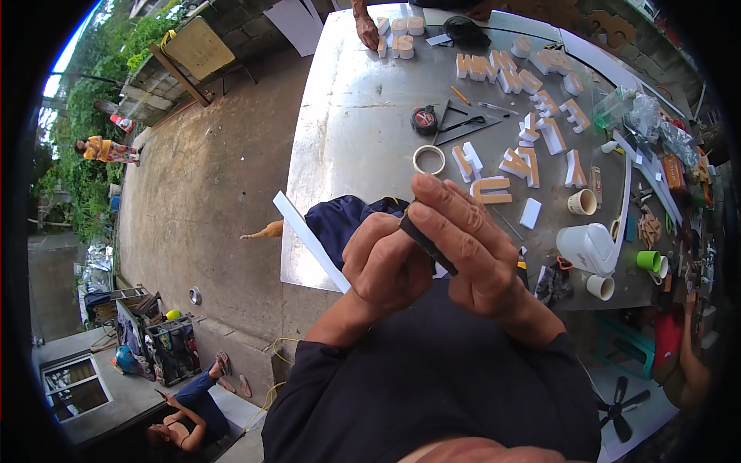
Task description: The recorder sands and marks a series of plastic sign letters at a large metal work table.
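Close in front of my chest, my two hands meet above the near edge of the metal table (340, 100). My right hand (482, 258) presses its straight fingers together over a dark flat strip or block (428, 243). My left hand (390, 262) is closed against the other side of that dark piece; whatever it grips is hidden by the fingers. A long white strip (309, 238) slants past my left wrist, over the table's edge. Dark blue cloth (340, 224) lies behind my left hand. Beyond my fingers sits a roll of masking tape (429, 160).
Several white-sided, wood-coloured letters (492, 190) stand across the table's right half. A tape measure (424, 119) and set square (455, 127) lie mid-table. Cups (582, 202) and a white jug (588, 248) stand at right. Another person's hand (367, 32) touches letters at the far edge.
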### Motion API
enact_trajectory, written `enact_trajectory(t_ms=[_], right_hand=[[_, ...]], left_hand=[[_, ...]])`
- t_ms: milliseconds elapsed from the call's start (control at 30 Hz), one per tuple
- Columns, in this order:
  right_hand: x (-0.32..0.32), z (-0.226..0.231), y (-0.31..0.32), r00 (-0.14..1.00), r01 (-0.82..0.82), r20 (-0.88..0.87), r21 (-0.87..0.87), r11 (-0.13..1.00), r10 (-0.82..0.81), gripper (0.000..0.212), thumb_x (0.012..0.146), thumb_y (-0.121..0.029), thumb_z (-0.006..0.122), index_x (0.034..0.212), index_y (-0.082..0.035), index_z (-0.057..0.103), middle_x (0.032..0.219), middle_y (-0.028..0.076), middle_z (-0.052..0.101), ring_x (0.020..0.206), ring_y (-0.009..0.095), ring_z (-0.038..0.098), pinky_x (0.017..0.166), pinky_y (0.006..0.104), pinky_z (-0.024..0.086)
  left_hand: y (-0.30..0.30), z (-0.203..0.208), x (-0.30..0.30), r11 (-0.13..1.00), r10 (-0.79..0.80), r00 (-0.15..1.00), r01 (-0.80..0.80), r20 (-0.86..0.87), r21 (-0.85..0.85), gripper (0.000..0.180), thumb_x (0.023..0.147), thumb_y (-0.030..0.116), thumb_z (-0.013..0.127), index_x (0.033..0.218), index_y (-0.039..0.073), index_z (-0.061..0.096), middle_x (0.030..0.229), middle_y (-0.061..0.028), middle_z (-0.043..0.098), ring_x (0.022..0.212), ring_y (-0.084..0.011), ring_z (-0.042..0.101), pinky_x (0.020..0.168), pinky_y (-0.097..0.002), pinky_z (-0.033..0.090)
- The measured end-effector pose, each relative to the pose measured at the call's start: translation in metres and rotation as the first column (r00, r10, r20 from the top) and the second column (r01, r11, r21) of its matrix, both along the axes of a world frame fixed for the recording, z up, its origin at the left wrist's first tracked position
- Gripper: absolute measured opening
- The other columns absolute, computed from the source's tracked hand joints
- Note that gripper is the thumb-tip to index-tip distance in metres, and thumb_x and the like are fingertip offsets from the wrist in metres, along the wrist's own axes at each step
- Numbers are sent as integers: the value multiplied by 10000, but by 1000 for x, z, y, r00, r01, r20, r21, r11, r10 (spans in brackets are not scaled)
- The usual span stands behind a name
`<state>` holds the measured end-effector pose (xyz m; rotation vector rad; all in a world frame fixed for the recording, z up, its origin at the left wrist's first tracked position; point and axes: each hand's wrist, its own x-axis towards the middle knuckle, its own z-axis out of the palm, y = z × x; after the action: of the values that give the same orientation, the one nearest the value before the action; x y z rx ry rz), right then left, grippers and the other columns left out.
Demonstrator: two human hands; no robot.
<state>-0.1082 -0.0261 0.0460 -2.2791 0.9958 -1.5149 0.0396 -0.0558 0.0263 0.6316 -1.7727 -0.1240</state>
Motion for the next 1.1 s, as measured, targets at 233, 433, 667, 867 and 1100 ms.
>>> enact_trajectory(t_ms=[233,433,667,867,1100], right_hand=[[1,-5,-1,998,17,58,82,996,-21,505,798,133,442,1266,46,609,1332,267,577,1280,392,541,1098,473,406],[1,-4,-1,999,13,43,60,998,-15,520,785,164,443,1271,61,596,1343,283,560,1293,399,526,1089,465,415],[3,-5,0,984,-21,176,176,984,-11,486,818,158,449,1274,66,591,1357,293,543,1286,399,533,1079,451,428],[1,-4,-2,995,7,98,93,996,-16,468,834,148,448,1274,72,586,1352,292,548,1276,391,545,1077,447,431],[2,-10,-5,995,57,79,21,998,-58,428,862,60,508,1273,18,621,1339,238,582,1234,352,588,1050,458,447]], left_hand=[[0,0,-1,1000,-12,1000,12,-18,21,210,754,-132,660,927,-24,610,740,-109,618,593,-215,605,502,-292,472],[0,1,-1,1000,17,1000,-17,-11,8,220,746,-135,673,923,-18,616,741,-103,618,592,-216,599,506,-295,472],[0,2,-1,1000,-10,999,11,-47,23,223,748,-144,659,927,-20,614,751,-112,627,601,-217,609,508,-287,476],[1,4,0,999,-16,999,18,-31,51,228,746,-145,665,930,-19,617,762,-114,636,605,-213,614,508,-286,478],[-2,5,-1,998,-12,1000,13,-13,55,244,731,-158,676,921,-17,612,747,-107,631,602,-211,607,513,-288,477]])
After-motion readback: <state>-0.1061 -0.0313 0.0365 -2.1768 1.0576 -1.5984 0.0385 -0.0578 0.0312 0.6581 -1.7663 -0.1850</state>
